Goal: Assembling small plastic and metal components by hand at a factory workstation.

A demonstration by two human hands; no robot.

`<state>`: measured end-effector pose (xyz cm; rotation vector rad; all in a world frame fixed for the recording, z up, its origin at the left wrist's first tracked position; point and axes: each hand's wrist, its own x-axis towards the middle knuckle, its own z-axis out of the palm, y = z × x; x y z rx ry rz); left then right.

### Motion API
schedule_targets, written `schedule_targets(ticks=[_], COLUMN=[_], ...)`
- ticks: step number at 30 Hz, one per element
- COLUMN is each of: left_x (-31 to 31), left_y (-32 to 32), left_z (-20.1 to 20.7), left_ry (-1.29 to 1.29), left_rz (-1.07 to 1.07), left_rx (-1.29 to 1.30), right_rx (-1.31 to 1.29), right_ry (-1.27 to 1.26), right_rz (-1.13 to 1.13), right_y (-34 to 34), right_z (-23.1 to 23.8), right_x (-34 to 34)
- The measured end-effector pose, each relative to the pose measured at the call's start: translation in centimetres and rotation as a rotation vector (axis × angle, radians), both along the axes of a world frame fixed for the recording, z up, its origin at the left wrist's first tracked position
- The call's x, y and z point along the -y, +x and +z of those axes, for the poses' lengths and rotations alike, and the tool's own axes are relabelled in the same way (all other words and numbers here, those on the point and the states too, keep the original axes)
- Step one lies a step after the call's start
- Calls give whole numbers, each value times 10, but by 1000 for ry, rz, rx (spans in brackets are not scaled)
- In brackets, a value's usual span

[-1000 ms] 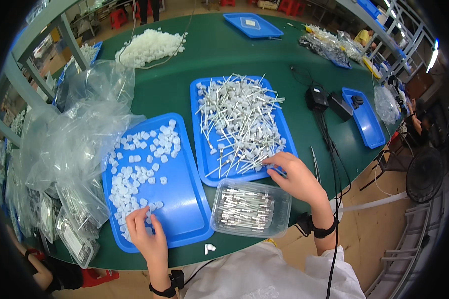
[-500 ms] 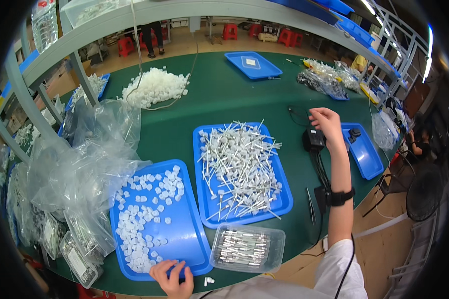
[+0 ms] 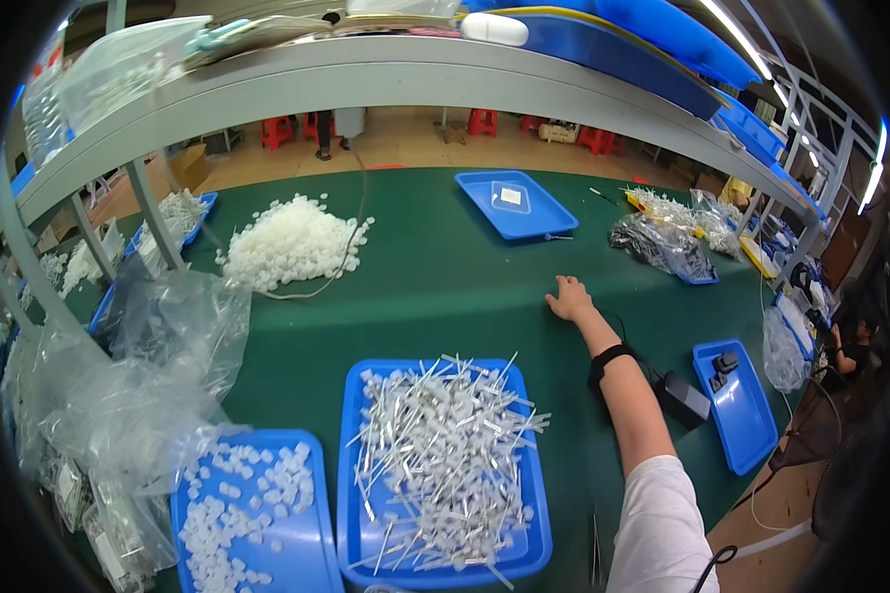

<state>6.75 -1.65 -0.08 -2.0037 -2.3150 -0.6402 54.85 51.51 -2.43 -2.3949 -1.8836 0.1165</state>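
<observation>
My right hand reaches out over the green table, with the fingers apart and nothing visible in them. A black band circles the right wrist. Beside the forearm lies a black power adapter box with cables. My left hand is out of view. Nearer to me, a blue tray holds a heap of thin metallic sticks with whitish cube-like ends. Left of it, another blue tray carries small white translucent cubes. Tweezers lie near my right sleeve.
A pile of white pieces and a cable lie at the far left. Clear plastic bags crowd the left side. A far blue tray and a right blue tray stand on the table. A grey shelf beam spans above.
My right hand has moved left and farther out over the table, its fingers stretching out. My left hand has left the view. The camera view has tilted up, so the trays appear lower.
</observation>
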Motion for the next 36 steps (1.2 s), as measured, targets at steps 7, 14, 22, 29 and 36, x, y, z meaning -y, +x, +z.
schedule_targets(ticks=[7, 14, 22, 29, 36], left_x=[-10, -15, -15, -10, -3], left_y=[8, 18, 18, 16, 12], left_z=[-2, -2, -4, -7, -11], left_ry=[-47, -20, -21, 38, 88], left_rz=[24, 77, 54, 57, 43], left_rx=[-7, 9, 16, 42, 83], right_rx=[-72, -64, -25, -126, 1], right_ry=[48, 54, 71, 150, 311], right_rz=[-35, -8, -48, -24, 29], right_y=[54, 48, 59, 72, 72], right_z=[-31, -27, -26, -25, 4], right_x=[-114, -154, -163, -151, -106])
